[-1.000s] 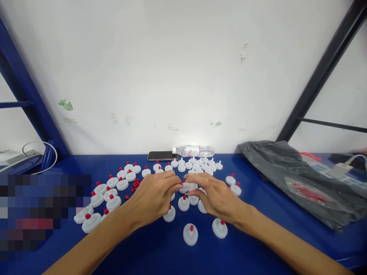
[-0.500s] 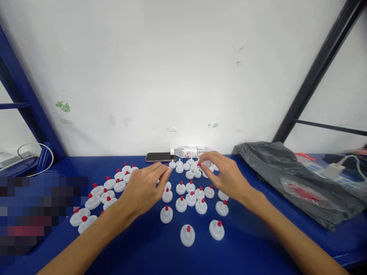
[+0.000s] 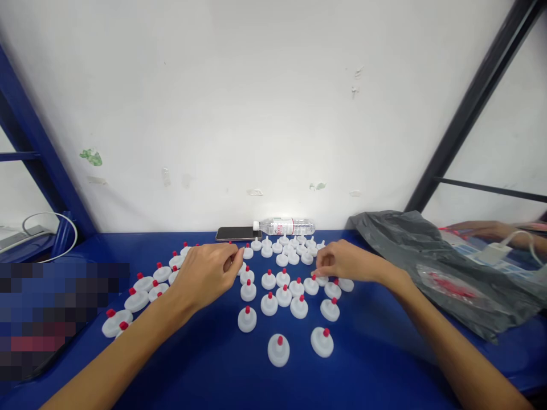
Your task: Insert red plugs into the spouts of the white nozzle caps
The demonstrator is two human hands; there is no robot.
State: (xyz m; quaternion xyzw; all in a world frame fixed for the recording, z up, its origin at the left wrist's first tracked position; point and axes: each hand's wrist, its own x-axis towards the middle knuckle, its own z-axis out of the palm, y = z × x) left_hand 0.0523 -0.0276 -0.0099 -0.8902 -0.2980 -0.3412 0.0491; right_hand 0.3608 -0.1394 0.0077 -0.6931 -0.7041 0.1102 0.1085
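Many white round spout caps with red tips (image 3: 269, 304) stand on the blue table (image 3: 205, 364). A cluster of white spout caps without red tips (image 3: 293, 257) sits farther back. My right hand (image 3: 348, 262) is lowered at the right of the red-tipped group, fingers pinched on a white spout cap (image 3: 322, 281) whose top they hide. My left hand (image 3: 207, 273) hovers over the left side, thumb and fingertips pressed together; whatever they hold, if anything, is hidden. It covers part of the left group of red-tipped caps (image 3: 137, 300).
A phone (image 3: 238, 234) and a lying clear bottle (image 3: 286, 226) are at the wall. On the right lies a grey plastic bag (image 3: 393, 245) with a clear packet of red pieces (image 3: 457, 285). Another person's hand (image 3: 491, 230) shows at far right.
My right hand has moved right and down from above the rear cluster, bringing a cap to the red-tipped group. My left hand has shifted slightly left. Another person's hand has appeared at right.
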